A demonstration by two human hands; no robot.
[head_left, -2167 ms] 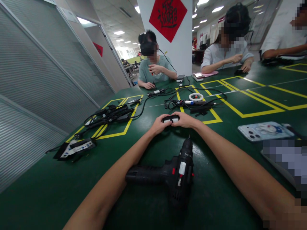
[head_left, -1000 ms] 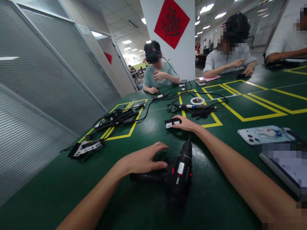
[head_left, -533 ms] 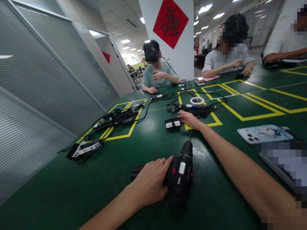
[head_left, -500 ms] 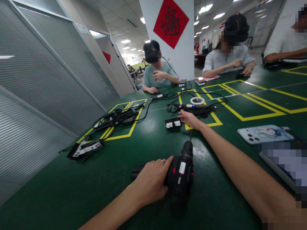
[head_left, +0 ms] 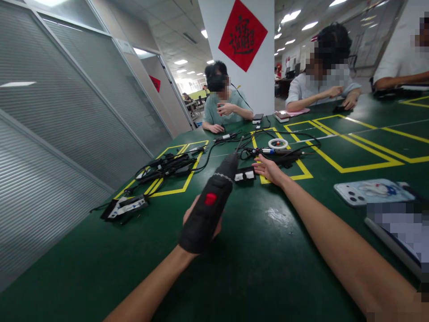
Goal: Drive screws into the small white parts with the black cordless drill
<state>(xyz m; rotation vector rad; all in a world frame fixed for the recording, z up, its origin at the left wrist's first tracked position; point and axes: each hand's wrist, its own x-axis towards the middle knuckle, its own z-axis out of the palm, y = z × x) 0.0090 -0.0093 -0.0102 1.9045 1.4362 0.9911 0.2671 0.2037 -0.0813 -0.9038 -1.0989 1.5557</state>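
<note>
A black cordless drill with a red switch is raised off the table, its long bit pointing forward and upward. My left hand is wrapped round its handle, mostly hidden under the drill body. Palm inward and fingers stretched out, my right hand rests near a small black piece with white strips. Its fingertips are close to that piece; whether they touch it I cannot tell. Just beyond lie a soldering iron-like tool and a white ring-shaped roll.
Tangled black cables and a black-and-white part lie at the left on the green table. A phone is at the right. Yellow tape marks rectangles. Other people sit across the table.
The drill lay on its side on the table under my left hand; now that hand has lifted it upright and tilted it forward. My right hand has hardly moved.
</note>
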